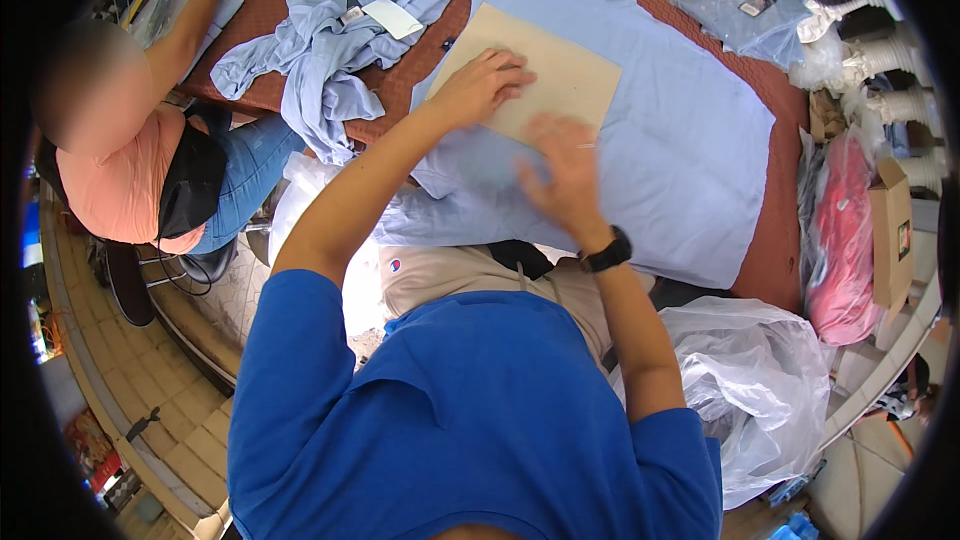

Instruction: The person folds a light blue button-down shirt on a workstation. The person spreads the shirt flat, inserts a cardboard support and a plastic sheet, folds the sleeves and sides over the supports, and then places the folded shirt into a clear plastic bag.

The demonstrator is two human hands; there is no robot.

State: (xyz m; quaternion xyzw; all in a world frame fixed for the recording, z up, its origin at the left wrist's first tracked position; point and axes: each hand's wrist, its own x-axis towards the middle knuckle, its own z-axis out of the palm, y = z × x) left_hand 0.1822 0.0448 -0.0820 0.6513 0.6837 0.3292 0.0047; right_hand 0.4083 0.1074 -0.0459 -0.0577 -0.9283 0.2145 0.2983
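A light blue shirt point(660, 150) lies spread flat on the dark red table point(770, 270). A tan cardboard sheet point(570, 75) rests on the shirt's upper part. My left hand point(482, 85) presses flat on the near left edge of the cardboard, fingers together. My right hand point(562, 168), blurred and wearing a black wristwatch, lies open on the shirt just below the cardboard's lower edge, fingers spread.
A crumpled light blue shirt with a white tag point(340, 30) lies at the table's left. Another person in a peach top point(130, 170) sits at far left. A folded bagged shirt point(745, 15) lies at back right. Clear plastic bags point(750, 380), a red bag point(845, 240) and a cardboard box point(892, 230) stand at right.
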